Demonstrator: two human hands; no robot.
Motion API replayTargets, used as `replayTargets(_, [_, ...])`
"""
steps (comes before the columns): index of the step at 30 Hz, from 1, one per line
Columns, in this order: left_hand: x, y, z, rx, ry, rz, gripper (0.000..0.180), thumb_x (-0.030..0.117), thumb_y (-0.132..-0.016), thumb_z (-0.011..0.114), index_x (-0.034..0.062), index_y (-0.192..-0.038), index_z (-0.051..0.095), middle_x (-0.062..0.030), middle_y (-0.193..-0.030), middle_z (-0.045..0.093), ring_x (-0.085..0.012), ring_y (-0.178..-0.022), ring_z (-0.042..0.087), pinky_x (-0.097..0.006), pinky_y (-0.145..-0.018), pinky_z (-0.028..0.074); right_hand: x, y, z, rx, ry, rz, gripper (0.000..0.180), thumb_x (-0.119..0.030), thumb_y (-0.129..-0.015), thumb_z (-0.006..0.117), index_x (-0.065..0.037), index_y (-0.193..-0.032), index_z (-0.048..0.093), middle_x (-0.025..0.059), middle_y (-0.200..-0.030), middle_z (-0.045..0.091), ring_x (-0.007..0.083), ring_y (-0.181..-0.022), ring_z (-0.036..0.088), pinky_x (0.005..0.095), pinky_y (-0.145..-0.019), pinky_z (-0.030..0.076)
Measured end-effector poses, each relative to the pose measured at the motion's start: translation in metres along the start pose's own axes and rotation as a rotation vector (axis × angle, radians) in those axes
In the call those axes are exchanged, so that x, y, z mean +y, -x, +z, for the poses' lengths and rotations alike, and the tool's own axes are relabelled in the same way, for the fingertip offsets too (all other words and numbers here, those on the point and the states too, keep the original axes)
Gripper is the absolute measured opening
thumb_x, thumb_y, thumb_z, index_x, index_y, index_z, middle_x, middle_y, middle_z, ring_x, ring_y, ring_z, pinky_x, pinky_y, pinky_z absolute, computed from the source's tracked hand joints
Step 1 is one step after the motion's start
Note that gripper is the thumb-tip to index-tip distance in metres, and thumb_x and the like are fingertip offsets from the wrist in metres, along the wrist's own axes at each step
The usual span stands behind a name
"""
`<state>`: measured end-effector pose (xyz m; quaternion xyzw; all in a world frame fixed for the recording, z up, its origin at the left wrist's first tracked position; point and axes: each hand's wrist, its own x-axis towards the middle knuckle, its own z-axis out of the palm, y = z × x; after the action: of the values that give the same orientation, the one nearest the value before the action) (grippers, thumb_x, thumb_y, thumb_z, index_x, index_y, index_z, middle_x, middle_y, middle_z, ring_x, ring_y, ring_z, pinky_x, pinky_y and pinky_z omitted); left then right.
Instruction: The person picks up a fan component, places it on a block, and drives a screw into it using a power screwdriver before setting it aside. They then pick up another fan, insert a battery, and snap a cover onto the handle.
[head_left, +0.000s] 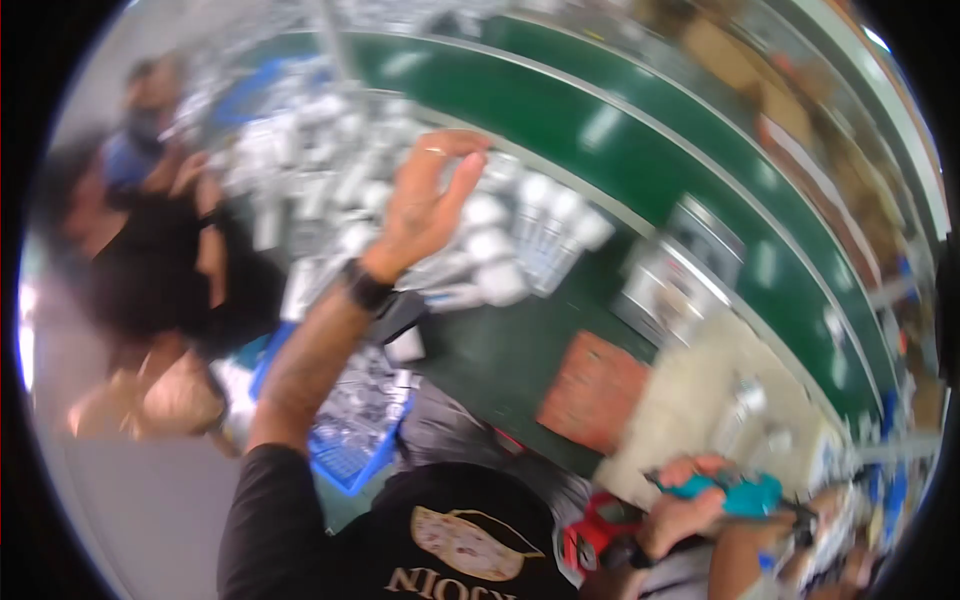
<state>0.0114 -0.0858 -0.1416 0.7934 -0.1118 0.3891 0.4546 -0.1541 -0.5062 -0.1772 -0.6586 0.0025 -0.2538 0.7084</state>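
- Long, glossy green bands (590, 130) edged with pale rails curve across the workroom, from upper left to far right.
- Dark green surface (480, 350), nearer than the rails: its main bare stretch lies mid-view, bounded behind by white pieces, in front by the person's grey-trousered lap.
- Broad heap of white, rounded, plastic-looking pieces (500, 282), reaching under and to both sides of the left hand; its far left blurs together.
- Seated co-worker in black (150, 260), left of the heap, smeared by motion.
- Cream-coloured mat (665, 410), covering the right part, with a silver, boxy metal object (670, 285) behind it.
- Blue plastic basket (345, 465) of small pale pieces, beside the lap, partly hidden by the left forearm.
- Orange-red, rough, square slab (593, 392), closing the bare stretch on its right, against the mat.
- Left hand (425, 210), fingers loosely curved, thumb apart, nothing held; whether it touches the pieces cannot be told.
- Lower-right hand (690, 515) with a dark wristband, wrapped around a teal tool (750, 495) at the mat's near edge, well apart from the heap; whether it is the person's own right cannot be told.
- Black wristwatch (368, 287) on the left wrist.
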Motion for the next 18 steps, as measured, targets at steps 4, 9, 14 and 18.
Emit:
replayTargets(4, [0.092,0.014,0.042,-0.374,0.128,-0.054,0.015,0.014,-0.093,0.069,0.0031,-0.103,0.065,-0.0142,-0.109,0.069,-0.0259,-0.097,0.066,-0.035,-0.084,0.052,-0.012,-0.001,0.023,-0.099,-0.119,0.098,0.066,-0.059,-0.088,0.073,0.002,-0.107,0.059,0.0084,-0.079,0.062,0.0188,-0.068,0.062,0.0327,-0.059,0.051])
replayTargets(9, [0.147,0.066,0.202,-0.676,0.373,0.084,0.029,0.033,-0.093,0.069,0.0044,-0.099,0.064,-0.0156,-0.095,0.066,-0.0337,-0.087,0.066,-0.041,-0.076,0.053,-0.031,0.003,-0.009,-0.123,-0.087,0.147,0.078,-0.066,-0.083,0.074,0.004,-0.110,0.055,0.0083,-0.073,0.057,0.0198,-0.064,0.058,0.0321,-0.058,0.047])
replayTargets(14, [0.179,0.108,0.346,-0.916,0.079,0.076,0.055,0.057,-0.089,0.065,0.0024,-0.089,0.067,-0.0183,-0.088,0.066,-0.0383,-0.084,0.064,-0.047,-0.075,0.052,-0.032,0.015,-0.032,-0.071,-0.042,0.147,0.076,-0.064,-0.083,0.075,0.005,-0.110,0.055,0.0071,-0.075,0.056,0.0192,-0.066,0.058,0.0313,-0.058,0.047])
replayTargets(18, [0.178,0.131,0.381,-0.875,-0.022,-0.074,0.058,0.060,-0.088,0.062,0.0026,-0.099,0.068,-0.0189,-0.094,0.071,-0.0395,-0.094,0.067,-0.046,-0.088,0.051,-0.033,0.010,-0.035,-0.057,-0.042,0.145,0.076,-0.063,-0.084,0.075,0.005,-0.110,0.055,0.0064,-0.076,0.055,0.0191,-0.066,0.058,0.0312,-0.059,0.047])
